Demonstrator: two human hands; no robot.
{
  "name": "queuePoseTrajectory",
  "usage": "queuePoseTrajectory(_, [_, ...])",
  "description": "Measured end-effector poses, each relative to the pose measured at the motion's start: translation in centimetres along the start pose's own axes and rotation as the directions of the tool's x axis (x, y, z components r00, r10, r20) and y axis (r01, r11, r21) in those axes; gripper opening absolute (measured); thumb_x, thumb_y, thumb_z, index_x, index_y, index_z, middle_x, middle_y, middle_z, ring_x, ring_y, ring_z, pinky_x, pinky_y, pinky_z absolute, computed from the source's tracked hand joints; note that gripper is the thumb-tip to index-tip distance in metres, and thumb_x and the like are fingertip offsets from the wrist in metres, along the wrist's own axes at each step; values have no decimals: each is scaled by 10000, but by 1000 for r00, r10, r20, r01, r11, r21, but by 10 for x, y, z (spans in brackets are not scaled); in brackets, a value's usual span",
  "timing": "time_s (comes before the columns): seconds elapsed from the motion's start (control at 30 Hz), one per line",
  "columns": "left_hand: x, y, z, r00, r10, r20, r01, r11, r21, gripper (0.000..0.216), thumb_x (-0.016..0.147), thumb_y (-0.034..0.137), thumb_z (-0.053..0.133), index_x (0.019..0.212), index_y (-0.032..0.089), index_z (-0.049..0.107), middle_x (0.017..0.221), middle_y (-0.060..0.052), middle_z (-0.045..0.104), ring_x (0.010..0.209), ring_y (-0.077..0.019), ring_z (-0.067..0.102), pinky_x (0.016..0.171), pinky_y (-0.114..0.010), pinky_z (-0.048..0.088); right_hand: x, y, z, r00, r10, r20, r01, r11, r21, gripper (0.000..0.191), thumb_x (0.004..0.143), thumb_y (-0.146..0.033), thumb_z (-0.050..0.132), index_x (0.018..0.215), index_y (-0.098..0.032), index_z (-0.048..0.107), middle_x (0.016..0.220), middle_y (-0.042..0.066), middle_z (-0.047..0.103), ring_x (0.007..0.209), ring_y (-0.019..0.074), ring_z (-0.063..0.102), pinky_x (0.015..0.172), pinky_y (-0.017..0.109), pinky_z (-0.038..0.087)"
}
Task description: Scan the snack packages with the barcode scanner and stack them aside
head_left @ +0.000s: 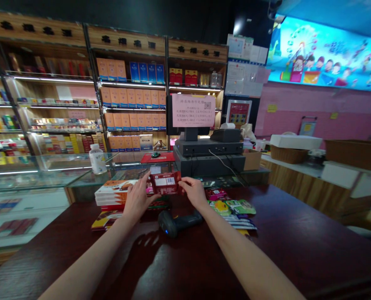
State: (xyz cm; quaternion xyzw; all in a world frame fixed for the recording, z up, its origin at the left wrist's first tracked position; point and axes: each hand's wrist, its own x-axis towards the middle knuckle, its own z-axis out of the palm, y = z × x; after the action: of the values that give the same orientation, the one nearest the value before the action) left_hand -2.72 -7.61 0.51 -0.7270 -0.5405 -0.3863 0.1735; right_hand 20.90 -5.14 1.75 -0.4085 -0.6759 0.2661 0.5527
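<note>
Step, I judge: presenting red packet (162, 189), barcode (171, 181) facing me | above counter (282, 233), beyond scanner (176, 223) | right grip (194, 192) pinching its edge; left grip (138, 198) half-open alongside, hold unclear | next calls for barcode uncovered

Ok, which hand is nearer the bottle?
Left: the left hand is in front and right of the bottle; the right hand is farther right, holding the red pack.

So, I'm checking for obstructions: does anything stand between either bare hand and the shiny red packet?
Nothing visible: the right hand grips the shiny red packet at one end; the left hand is at the other.
</note>
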Motion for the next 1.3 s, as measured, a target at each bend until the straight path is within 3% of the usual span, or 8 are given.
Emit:
queuePoseTrajectory(0.17, [9, -5, -4, 994, -76, 83, 99, 938, -331, 486, 849, 378, 618, 1298, 229, 507, 997, -35, 714, 891, -197, 684, 825, -348, 521, 2, 5, -2, 999, 28, -43, -28, 999, -16, 259, 787, -414, 591, 825, -205, 740, 622, -3, 666, 570, 175, 599, 592, 277, 453])
queuePoseTrajectory(0.3, [15, -7, -12, 983, -152, 105, 181, 903, -389, 238, 862, 388, 577, 1026, 227, 639, 889, -10, 745, 836, -194, 697, 775, -312, 510, 6, 6, -3, 998, 3, -63, -5, 999, -34, 256, 804, -405, 597, 854, -211, 757, 721, 14, 722, 662, 197, 645, 672, 302, 483])
queuePoseTrajectory(0.43, [18, -12, -21, 992, -90, 84, 110, 957, -269, 203, 893, 373, 525, 913, 236, 673, 846, -10, 741, 816, -202, 679, 754, -312, 479, 12, 4, -2, 993, -104, -55, 103, 994, -23, 212, 827, -352, 605, 868, -224, 769, 889, 38, 758, 836, 220, 679, 804, 333, 507])
queuePoseTrajectory(0.6, [21, -30, -31, 991, 130, 11, -130, 991, 13, 156, 907, 237, 505, 904, 221, 660, 941, -40, 733, 931, -226, 641, 827, -363, 427, 18, 8, 7, 967, -255, -6, 254, 966, -44, 214, 843, -207, 574, 896, -232, 779, 1009, 52, 745, 974, 197, 683, 907, 327, 510])
queuePoseTrajectory(0.83, [25, -51, -37, 863, 470, 184, -505, 801, 323, 96, 915, 170, 552, 903, 213, 637, 896, -28, 715, 912, -232, 587, 829, -390, 379, 24, 35, 36, 967, -236, 92, 249, 955, -160, 263, 816, -84, 573, 886, -220, 787, 1011, 46, 758, 980, 188, 700, 947, 343, 522])
queuePoseTrajectory(1.07, [29, -60, -25, 797, 544, 264, -603, 684, 412, 101, 885, 113, 576, 856, 200, 620, 861, -29, 701, 928, -230, 578, 877, -399, 373, 33, 47, 50, 955, -154, 256, 225, 933, -281, 470, 819, 11, 418, 1085, -170, 761, 1222, 86, 704, 1155, 184, 643, 1089, 357, 441])
queuePoseTrajectory(1.23, [30, -65, -19, 785, 555, 273, -617, 665, 422, 112, 872, 104, 579, 837, 203, 618, 860, -42, 697, 937, -236, 579, 897, -409, 376, 33, 42, 49, 930, -83, 357, 173, 958, -227, 373, 927, -261, 521, 1244, -148, 682, 1418, 125, 574, 1328, 221, 524, 1160, 384, 355])
queuePoseTrajectory(1.3, [30, -68, -17, 790, 551, 268, -610, 672, 419, 122, 861, 91, 582, 839, 206, 617, 856, -37, 695, 930, -238, 577, 899, -414, 377, 32, 40, 48, 914, -84, 396, 186, 956, -226, 496, 892, -412, 614, 1308, -143, 636, 1466, 145, 522, 1362, 253, 487, 1169, 411, 336])
